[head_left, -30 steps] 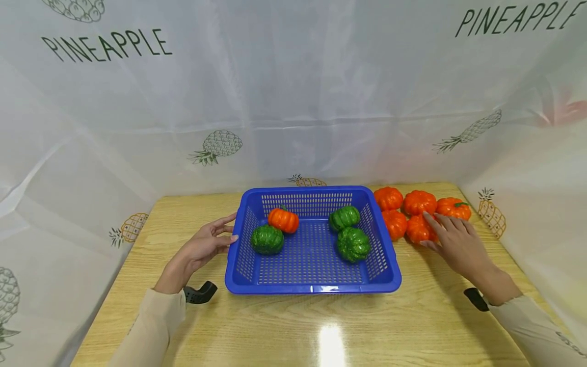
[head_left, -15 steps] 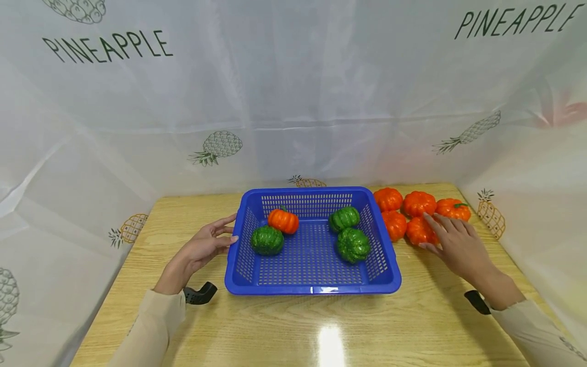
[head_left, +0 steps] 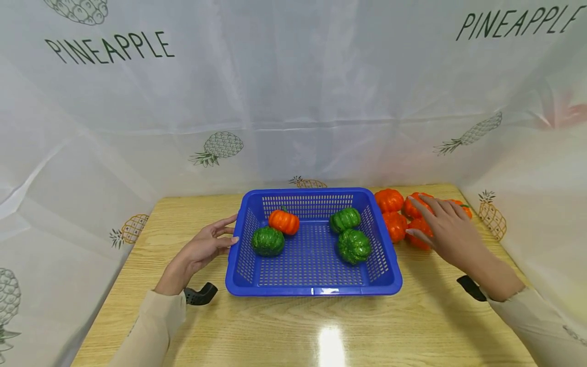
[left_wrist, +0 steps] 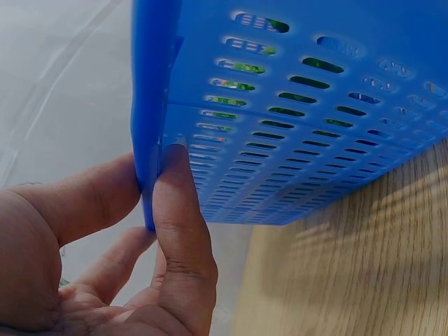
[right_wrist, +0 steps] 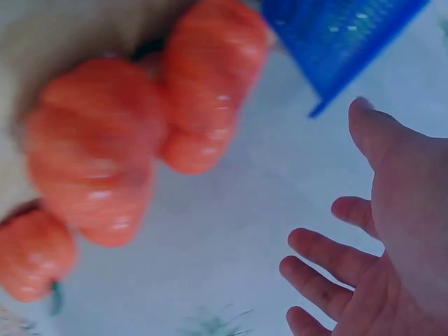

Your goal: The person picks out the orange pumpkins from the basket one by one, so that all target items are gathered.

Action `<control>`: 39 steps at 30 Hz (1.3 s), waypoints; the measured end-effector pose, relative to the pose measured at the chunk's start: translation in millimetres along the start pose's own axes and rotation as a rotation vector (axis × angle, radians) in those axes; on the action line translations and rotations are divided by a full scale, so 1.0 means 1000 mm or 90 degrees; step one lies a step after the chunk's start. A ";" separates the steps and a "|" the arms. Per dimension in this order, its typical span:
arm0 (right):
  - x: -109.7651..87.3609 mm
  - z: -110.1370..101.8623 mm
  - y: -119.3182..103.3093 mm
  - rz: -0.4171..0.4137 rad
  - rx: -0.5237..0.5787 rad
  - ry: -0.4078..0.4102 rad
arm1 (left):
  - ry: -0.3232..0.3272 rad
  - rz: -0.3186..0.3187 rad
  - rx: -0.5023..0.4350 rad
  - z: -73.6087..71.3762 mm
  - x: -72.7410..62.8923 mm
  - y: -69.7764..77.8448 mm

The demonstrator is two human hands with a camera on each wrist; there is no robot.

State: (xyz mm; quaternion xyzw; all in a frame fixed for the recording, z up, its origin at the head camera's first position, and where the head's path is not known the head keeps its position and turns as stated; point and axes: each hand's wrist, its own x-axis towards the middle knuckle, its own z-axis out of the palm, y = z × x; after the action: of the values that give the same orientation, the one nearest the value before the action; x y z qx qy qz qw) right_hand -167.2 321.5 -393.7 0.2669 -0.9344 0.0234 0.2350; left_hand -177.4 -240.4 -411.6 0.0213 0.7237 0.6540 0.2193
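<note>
My left hand (head_left: 202,250) pinches the left rim of a blue perforated plastic basket (head_left: 316,291). In the left wrist view, a finger and the thumb grip either side of the rim (left_wrist: 145,126). Inside the basket sit an orange pumpkin (head_left: 284,222) and a green one (head_left: 268,241) at the left, plus two more green pumpkins (head_left: 354,246) at the right. Over a group of several orange pumpkins (head_left: 389,201) right of the basket, my right hand (head_left: 454,237) hovers, fingers spread and holding nothing. It partly covers the nearest pumpkin (head_left: 419,239).
Everything stands on a light wooden table (head_left: 284,331). A white sheet with pineapple prints (head_left: 284,92) hangs behind and along both sides. The orange pumpkins sit close against the basket's right wall, near the table's back right corner.
My right hand has come off the nearest orange pumpkin and shifted up and to the left, its fingers spreading. The left hand and the basket keep their places.
</note>
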 end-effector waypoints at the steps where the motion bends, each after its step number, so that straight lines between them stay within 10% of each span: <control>1: 0.006 -0.003 -0.004 -0.008 -0.001 0.000 | 0.000 0.001 0.000 0.000 0.000 0.000; 19: 0.106 0.002 -0.086 -0.207 -0.007 -0.058 | -0.001 0.005 -0.008 0.002 -0.002 0.001; 39: 0.153 0.039 -0.150 -0.358 0.004 -0.148 | 0.006 0.012 -0.009 0.001 -0.001 -0.001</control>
State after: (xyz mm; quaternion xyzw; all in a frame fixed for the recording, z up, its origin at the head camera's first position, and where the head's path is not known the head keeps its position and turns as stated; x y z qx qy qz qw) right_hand -221.9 112.2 -372.1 0.5167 -0.8444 -0.0701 0.1230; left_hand -175.7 -239.8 -411.9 0.0235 0.7199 0.6611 0.2101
